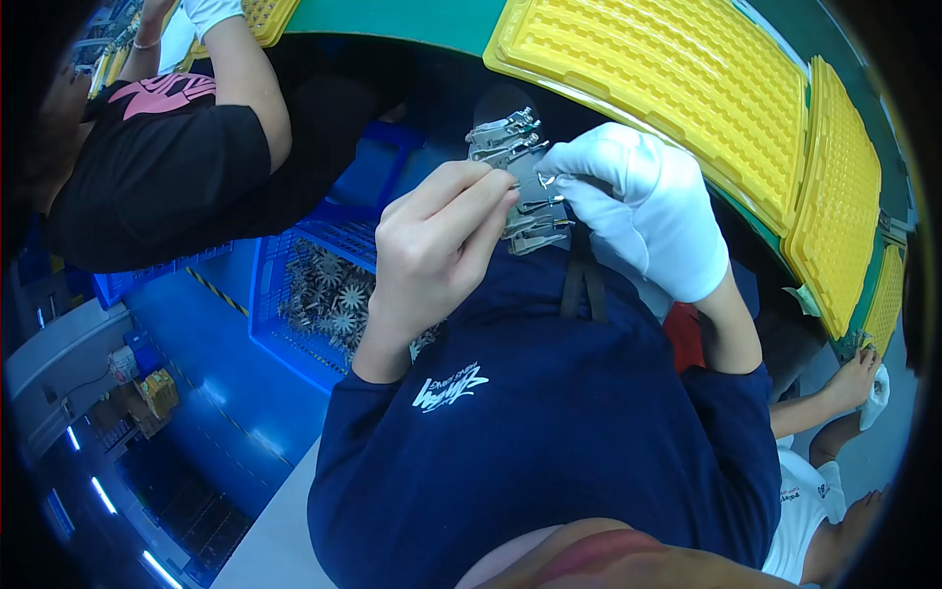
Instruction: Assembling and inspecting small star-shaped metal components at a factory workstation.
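The left hand [432, 236] is bare, and its thumb and finger are pressed together at the tips; whether anything is pinched there is too small to tell; the right hand [638, 201] is covered by a white glove, and a small shiny metal piece [547, 181] is pinched between its thumb and finger; the two hands are held near each other, in front of the dark blue shirt [569, 422].

Metal clips [535, 241] are lined up on a grey plate [526, 169]; the plate is seen between the two hands, with some clips above the fingertips and some below.

To the left, a blue basket [261, 299] is filled with star-shaped metal parts [343, 294]; part of it is hidden by the left arm.

Past the hands, a green worktop [392, 18] is seen; big yellow trays [667, 83] with many bumps are set along it, up to the right.

At the left, a black shirt [167, 177] is worn by a co-worker, and a white glove [210, 12] is worn too; at the right, a white shirt [800, 506] is worn by another person.
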A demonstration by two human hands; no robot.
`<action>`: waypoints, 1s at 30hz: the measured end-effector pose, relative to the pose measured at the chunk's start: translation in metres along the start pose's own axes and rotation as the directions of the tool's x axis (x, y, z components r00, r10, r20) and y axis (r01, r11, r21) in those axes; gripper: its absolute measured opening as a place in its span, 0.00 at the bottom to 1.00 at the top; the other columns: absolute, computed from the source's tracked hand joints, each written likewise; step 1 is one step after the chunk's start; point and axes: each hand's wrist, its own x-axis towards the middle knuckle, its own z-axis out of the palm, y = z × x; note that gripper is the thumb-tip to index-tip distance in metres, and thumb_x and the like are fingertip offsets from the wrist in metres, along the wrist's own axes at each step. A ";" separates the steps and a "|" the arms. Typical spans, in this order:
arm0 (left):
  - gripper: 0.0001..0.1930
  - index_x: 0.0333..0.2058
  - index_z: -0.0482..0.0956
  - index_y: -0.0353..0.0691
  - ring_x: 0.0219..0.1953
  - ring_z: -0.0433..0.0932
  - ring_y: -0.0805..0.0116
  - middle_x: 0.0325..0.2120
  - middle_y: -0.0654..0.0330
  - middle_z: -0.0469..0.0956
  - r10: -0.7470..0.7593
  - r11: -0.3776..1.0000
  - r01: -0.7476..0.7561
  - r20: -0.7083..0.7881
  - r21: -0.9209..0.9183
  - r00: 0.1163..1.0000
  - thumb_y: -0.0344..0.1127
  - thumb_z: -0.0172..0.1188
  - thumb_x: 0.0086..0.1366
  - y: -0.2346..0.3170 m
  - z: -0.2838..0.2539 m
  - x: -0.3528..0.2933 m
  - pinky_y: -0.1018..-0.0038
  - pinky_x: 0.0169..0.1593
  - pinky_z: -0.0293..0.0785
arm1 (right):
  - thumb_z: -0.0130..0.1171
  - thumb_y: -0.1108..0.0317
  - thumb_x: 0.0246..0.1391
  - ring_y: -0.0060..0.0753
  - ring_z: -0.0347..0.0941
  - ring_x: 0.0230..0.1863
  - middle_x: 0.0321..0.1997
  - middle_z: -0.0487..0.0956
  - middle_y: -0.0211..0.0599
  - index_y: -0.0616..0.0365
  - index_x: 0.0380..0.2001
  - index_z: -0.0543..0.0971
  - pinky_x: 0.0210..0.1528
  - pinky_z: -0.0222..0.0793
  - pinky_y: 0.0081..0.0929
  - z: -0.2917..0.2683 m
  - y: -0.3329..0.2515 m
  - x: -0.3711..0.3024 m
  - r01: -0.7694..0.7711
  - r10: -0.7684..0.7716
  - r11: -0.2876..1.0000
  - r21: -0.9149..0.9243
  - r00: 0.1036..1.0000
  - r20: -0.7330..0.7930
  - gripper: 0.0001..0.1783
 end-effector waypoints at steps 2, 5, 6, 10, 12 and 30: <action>0.07 0.34 0.82 0.32 0.27 0.80 0.59 0.30 0.54 0.79 0.012 1.000 -0.012 0.013 0.001 1.000 0.22 0.67 0.55 0.001 0.000 -0.001 0.73 0.30 0.75 | 0.65 0.78 0.49 0.40 0.79 0.33 0.32 0.80 0.38 0.57 0.39 0.82 0.37 0.74 0.29 0.002 0.000 -0.002 0.034 -0.034 0.999 0.007 0.999 -0.009 0.12; 0.07 0.34 0.81 0.31 0.27 0.80 0.58 0.30 0.53 0.79 0.013 1.000 -0.013 0.044 -0.005 0.999 0.22 0.67 0.55 0.001 -0.006 -0.005 0.72 0.30 0.75 | 0.65 0.78 0.49 0.41 0.78 0.32 0.31 0.79 0.38 0.56 0.39 0.82 0.36 0.74 0.30 0.010 -0.006 -0.005 0.049 -0.050 0.998 -0.028 0.998 -0.029 0.12; 0.07 0.34 0.81 0.31 0.27 0.80 0.58 0.30 0.53 0.79 0.016 1.000 -0.016 0.047 -0.011 0.999 0.22 0.67 0.55 0.001 -0.004 -0.005 0.72 0.30 0.75 | 0.65 0.78 0.49 0.41 0.78 0.32 0.31 0.79 0.38 0.56 0.39 0.82 0.36 0.74 0.30 0.010 -0.005 -0.008 0.043 -0.044 0.999 -0.032 0.999 -0.031 0.12; 0.09 0.35 0.81 0.30 0.29 0.81 0.57 0.31 0.52 0.79 0.049 0.999 -0.048 0.116 -0.012 0.992 0.22 0.67 0.54 0.005 0.001 -0.011 0.70 0.32 0.76 | 0.61 0.70 0.53 0.40 0.78 0.34 0.34 0.80 0.39 0.58 0.43 0.81 0.37 0.76 0.29 0.014 -0.016 -0.025 0.133 -0.130 0.946 -0.297 0.991 0.030 0.13; 0.10 0.35 0.81 0.29 0.29 0.81 0.56 0.31 0.51 0.79 0.037 0.999 -0.036 0.140 -0.009 0.989 0.21 0.67 0.53 0.006 0.001 -0.021 0.70 0.32 0.76 | 0.60 0.69 0.53 0.38 0.77 0.34 0.34 0.79 0.38 0.60 0.40 0.80 0.36 0.75 0.29 0.022 -0.026 -0.031 0.129 -0.116 0.927 -0.353 0.992 0.059 0.11; 0.12 0.37 0.83 0.29 0.31 0.82 0.58 0.33 0.50 0.81 -0.119 0.988 0.067 0.412 0.139 0.903 0.16 0.64 0.52 0.009 -0.004 -0.060 0.74 0.36 0.77 | 0.64 0.71 0.45 0.37 0.79 0.30 0.27 0.79 0.42 0.63 0.30 0.80 0.33 0.78 0.29 0.091 -0.032 -0.083 -0.104 0.051 0.970 -0.220 0.970 -0.236 0.09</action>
